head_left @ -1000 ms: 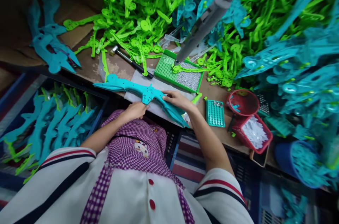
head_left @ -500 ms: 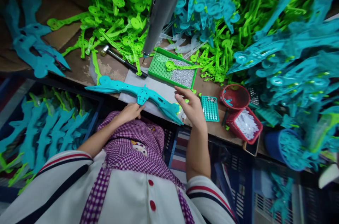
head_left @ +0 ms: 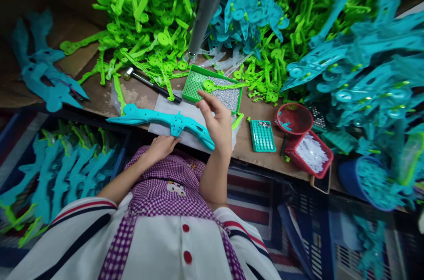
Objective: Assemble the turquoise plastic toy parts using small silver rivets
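A long turquoise plastic piece (head_left: 152,116) lies across the front edge of the bench, partly over a white cloth (head_left: 162,104). My left hand (head_left: 161,146) is closed at its lower middle, the fingertips against the central joint. Above the right end of the piece hovers my right hand (head_left: 217,123), its thumb and index finger slightly apart and nothing visible between them; it hides part of that end. Just beyond its fingertips, a green tray (head_left: 194,80) holds small metal pieces, with a lime-green part (head_left: 228,87) lying across it.
A hammer (head_left: 152,85) lies left of the tray. A grey power driver (head_left: 207,6) hangs above the bench. To the right are a teal tray (head_left: 263,136), a red bowl (head_left: 294,119) and a red basket (head_left: 309,153). Lime and turquoise parts are heaped behind; a crate (head_left: 124,147) stands lower left.
My right hand has moved left and a little up, towards the green tray. The left hand stays at the middle of the turquoise piece. The driver has swung slightly right, and the view has shifted a little.
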`<state>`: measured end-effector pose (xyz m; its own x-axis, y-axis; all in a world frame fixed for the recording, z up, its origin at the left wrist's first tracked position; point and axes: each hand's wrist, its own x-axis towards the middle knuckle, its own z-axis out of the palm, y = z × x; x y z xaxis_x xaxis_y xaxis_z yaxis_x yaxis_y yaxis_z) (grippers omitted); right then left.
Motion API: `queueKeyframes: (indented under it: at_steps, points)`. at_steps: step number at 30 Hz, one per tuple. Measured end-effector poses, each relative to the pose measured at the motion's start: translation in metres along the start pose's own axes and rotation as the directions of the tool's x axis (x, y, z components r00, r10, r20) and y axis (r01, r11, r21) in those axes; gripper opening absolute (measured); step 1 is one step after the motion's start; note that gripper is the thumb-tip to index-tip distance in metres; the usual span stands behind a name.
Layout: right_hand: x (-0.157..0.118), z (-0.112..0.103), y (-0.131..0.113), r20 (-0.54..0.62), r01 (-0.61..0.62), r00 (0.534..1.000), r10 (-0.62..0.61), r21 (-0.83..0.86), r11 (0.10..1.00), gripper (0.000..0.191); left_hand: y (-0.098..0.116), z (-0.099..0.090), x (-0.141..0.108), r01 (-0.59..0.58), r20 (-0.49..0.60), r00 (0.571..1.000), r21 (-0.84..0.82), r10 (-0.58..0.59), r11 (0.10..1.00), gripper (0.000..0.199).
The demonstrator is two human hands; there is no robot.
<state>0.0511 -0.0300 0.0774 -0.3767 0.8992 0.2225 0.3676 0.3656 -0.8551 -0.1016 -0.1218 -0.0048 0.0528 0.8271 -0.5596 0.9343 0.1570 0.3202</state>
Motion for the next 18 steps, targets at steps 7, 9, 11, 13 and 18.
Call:
queueKeyframes:
  at_steps: [7, 9, 11, 13, 18]
  points:
    - [-0.033, 0.026, 0.054, 0.326, 0.027, 0.937, 0.121, -0.415, 0.909, 0.035, -0.004, 0.004, -0.003, -0.062, 0.001, 0.998, 0.013, 0.062, 0.998, 0.042]
    - [-0.034, 0.029, 0.057, 0.327, 0.026, 0.934, 0.144, -0.464, 0.886, 0.035, -0.005, 0.004, -0.005, -0.077, -0.002, 0.997, 0.029, 0.077, 0.997, 0.041]
    - [-0.033, 0.030, 0.057, 0.333, 0.039, 0.932, 0.144, -0.487, 0.872, 0.035, -0.008, 0.006, -0.010, -0.090, -0.013, 0.996, 0.037, 0.091, 0.995, 0.039]
    - [-0.033, 0.030, 0.057, 0.330, 0.056, 0.935, 0.134, -0.508, 0.860, 0.036, -0.014, 0.012, -0.018, -0.109, -0.048, 0.993, 0.041, 0.111, 0.993, 0.039]
    - [-0.038, 0.033, 0.065, 0.299, 0.100, 0.949, 0.097, -0.581, 0.808, 0.038, -0.045, 0.019, -0.047, -0.303, -0.323, 0.898, 0.039, 0.299, 0.952, 0.040]
